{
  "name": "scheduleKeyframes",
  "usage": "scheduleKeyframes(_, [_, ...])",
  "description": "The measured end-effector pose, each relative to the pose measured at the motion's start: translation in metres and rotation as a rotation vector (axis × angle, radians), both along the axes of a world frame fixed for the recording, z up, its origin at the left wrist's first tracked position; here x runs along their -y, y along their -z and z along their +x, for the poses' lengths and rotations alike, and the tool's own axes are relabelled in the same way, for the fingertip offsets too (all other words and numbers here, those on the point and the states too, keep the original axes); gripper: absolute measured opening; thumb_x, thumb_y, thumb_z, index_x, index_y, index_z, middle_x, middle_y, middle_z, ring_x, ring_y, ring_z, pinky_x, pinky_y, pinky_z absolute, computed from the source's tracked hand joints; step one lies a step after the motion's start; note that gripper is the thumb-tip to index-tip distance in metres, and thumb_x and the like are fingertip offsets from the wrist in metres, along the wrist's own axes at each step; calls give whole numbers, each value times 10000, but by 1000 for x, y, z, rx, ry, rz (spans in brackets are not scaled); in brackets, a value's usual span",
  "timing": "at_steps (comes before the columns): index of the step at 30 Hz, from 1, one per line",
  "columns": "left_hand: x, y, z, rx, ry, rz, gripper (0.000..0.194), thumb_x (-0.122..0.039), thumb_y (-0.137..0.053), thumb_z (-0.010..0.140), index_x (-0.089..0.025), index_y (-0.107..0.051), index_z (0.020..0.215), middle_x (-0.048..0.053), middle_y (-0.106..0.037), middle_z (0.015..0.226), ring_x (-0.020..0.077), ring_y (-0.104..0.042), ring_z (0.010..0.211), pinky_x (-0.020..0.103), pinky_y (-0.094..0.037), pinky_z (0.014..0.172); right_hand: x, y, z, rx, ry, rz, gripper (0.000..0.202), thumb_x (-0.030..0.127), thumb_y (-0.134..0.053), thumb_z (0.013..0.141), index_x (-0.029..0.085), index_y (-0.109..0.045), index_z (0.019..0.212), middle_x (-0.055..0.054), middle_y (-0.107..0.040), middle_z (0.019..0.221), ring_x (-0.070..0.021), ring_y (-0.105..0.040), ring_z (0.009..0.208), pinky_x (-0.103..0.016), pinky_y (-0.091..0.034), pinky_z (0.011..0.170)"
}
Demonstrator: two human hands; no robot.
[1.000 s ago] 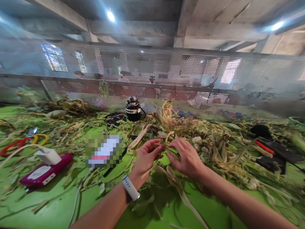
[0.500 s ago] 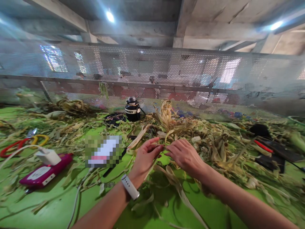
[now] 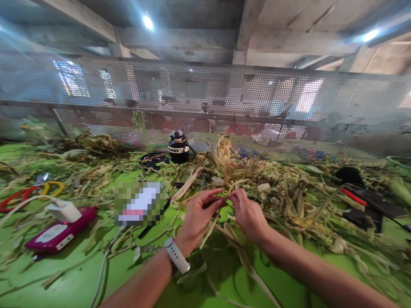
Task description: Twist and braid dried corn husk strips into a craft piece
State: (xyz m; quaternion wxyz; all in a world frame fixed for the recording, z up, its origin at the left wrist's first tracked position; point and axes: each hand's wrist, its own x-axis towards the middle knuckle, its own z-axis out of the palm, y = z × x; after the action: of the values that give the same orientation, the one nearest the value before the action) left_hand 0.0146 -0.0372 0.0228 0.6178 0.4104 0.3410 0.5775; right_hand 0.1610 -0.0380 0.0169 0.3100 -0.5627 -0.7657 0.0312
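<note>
My left hand point(image 3: 201, 216), with a white watch strap point(image 3: 177, 256) at the wrist, is closed with thumb and forefinger pinched together near the middle of the view. Close against its fingertips, my right hand point(image 3: 249, 215) is pinched shut too. Between them runs a thin yellow-green husk strip point(image 3: 236, 185), its ends sticking out above and below the fingers. Fingers cover most of the held part. Below the hands lies a longer dry husk point(image 3: 248, 267) on the green tabletop point(image 3: 224, 295). A standing bunch of dried corn husk point(image 3: 224, 158) rises just behind them.
A black jar-shaped bottle point(image 3: 178, 147) stands behind the husk litter. To the left are a blurred-out phone point(image 3: 141, 205), a magenta power bank point(image 3: 61, 231) with a white charger point(image 3: 64, 211) and red-yellow scissors point(image 3: 19, 199). A perforated metal screen point(image 3: 205, 90) closes off the back.
My right hand has drawn its fingers in and turned more upright at the fingertips. My left hand has shifted slightly right, and a strip end now hangs below it.
</note>
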Motion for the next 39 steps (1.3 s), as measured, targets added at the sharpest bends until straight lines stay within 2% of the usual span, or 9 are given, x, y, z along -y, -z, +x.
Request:
scheduleKeyframes(6, [-3,3,-3,-72,54,54,356,-204,-811,532,-148,-694,864,51,-718,816,145,-637,764,245,-496,717,0,-5,1,-106,-5,-44,243,355,-271,917,199,-457,927,5,-520,602,-154,-499,481,-237,-306,476])
scheduleKeyframes(13, [-8,2,-12,-81,122,-67,359,-209,-805,559,-163,-697,898,41,-710,818,108,-610,713,166,-436,572,-8,-25,15,-249,-277,-288,147,356,-391,899,229,-465,896,60,-499,542,-107,-499,389,-207,-364,431])
scheduleKeyframes(18, [-12,3,-18,-33,129,-145,349,-189,-809,557,-159,-703,888,27,-703,788,65,-582,638,128,-402,520,-10,-36,26,-184,-360,-290,195,329,-437,893,222,-470,1053,29,-594,702,-86,-520,409,-203,-396,437])
scheduleKeyframes(21, [-14,3,-22,-32,141,-173,352,-181,-808,554,-163,-704,890,28,-706,794,63,-584,627,125,-396,495,-13,-39,36,2,-410,-246,332,311,-520,857,221,-462,1171,20,-622,722,-107,-562,491,-224,-432,528])
scheduleKeyframes(24, [-14,1,-24,-53,177,-206,349,-173,-805,558,-164,-702,891,32,-710,825,67,-597,656,121,-388,486,-15,-39,40,182,-438,-59,477,306,-566,830,223,-414,1274,-43,-651,895,-162,-626,714,-272,-465,648])
scheduleKeyframes(27, [-12,0,-24,-67,210,-221,339,-176,-801,568,-162,-696,889,32,-709,829,72,-603,677,124,-385,497,-14,-39,37,322,-512,265,347,260,-532,855,239,-508,1201,-91,-599,1105,-183,-586,923,-311,-457,760])
scheduleKeyframes(30, [-11,-1,-22,-81,214,-212,357,-187,-800,573,-166,-682,910,25,-706,815,72,-599,666,134,-374,500,-11,-40,33,426,-530,476,208,207,-515,865,258,-617,1038,-68,-618,1051,-177,-551,917,-318,-431,781])
scheduleKeyframes(34, [-11,0,-21,-111,233,-129,361,-222,-800,578,-154,-675,909,37,-706,806,92,-603,688,164,-387,545,-9,-38,28,416,-530,506,132,193,-528,848,231,-647,891,-55,-635,986,-176,-529,876,-318,-408,766])
scheduleKeyframes(39, [-10,3,-19,-86,273,1,385,-265,-814,552,-147,-674,890,66,-706,853,149,-620,769,243,-432,676,-7,-28,20,152,-507,388,83,214,-528,841,191,-607,830,-62,-613,907,-160,-527,815,-301,-417,739])
